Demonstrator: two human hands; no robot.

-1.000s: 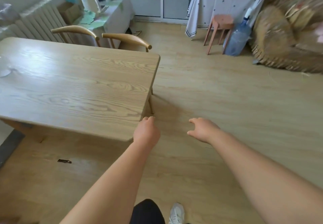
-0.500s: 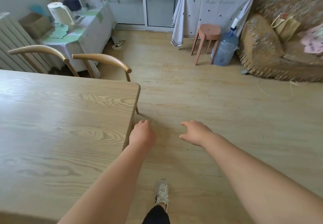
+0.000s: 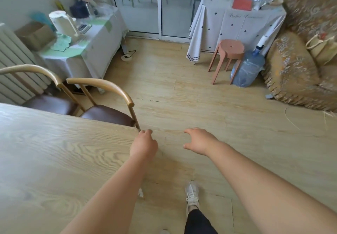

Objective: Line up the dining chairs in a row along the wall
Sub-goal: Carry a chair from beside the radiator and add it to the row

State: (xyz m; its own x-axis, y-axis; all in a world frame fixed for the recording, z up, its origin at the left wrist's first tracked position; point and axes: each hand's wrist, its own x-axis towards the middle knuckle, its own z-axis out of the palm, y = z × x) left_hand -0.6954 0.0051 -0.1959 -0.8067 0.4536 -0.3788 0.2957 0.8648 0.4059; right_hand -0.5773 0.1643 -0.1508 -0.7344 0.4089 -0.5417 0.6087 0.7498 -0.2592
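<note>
Two dining chairs with curved wooden backrests and dark brown seats stand side by side beyond the far edge of the wooden dining table (image 3: 54, 151). The nearer chair (image 3: 107, 114) sits at the table's far right corner; the second chair (image 3: 49, 104) is to its left, by the radiator. My left hand (image 3: 144, 145) hovers at the table's corner, fingers curled loosely, just below the nearer chair's backrest leg, holding nothing. My right hand (image 3: 199, 140) floats over the floor to the right, fingers spread and empty.
A white radiator (image 3: 12, 65) lines the left wall. A cloth-covered side table (image 3: 94, 38) with a kettle stands behind the chairs. An orange stool (image 3: 229, 53), a water bottle (image 3: 248, 69), another draped table (image 3: 237, 25) and a sofa (image 3: 300, 60) are at the far right. A glass door (image 3: 158, 5) is ahead.
I have walked forward along the table's right side. The chairs and the room's far end came closer, and the chair seats are now visible. Both hands stayed empty.
</note>
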